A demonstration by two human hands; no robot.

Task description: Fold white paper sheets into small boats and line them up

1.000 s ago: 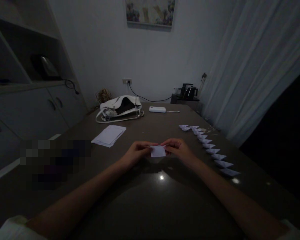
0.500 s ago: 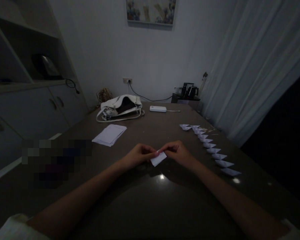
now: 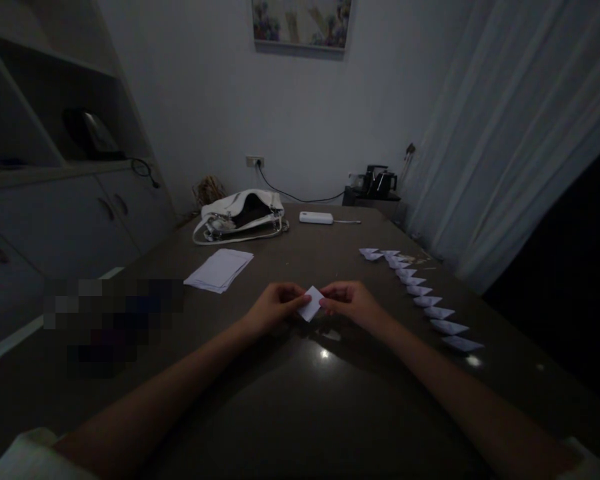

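A small folded piece of white paper [image 3: 311,305], diamond-shaped from here, is held just above the dark table [image 3: 300,413]. My left hand [image 3: 276,305] pinches its left corner, the thumb lying on the front face. At the opposite corner my right hand [image 3: 351,301] grips it between thumb and fingers. The fingers behind the paper are partly hidden. Off to the right, several folded paper boats [image 3: 433,312] stand in a slanting row. A stack of white paper sheets [image 3: 219,270] lies beyond my left hand.
A white handbag [image 3: 243,213] rests at the table's far left, with a white power bank [image 3: 316,218] and short cable beside it. Behind the far right corner stands a black kettle [image 3: 384,183]. A blurred patch [image 3: 120,327] covers the left side.
The folded paper has turned from a slanted rectangle to an upright diamond and risen slightly. Both hands have shifted their grip to its side corners.
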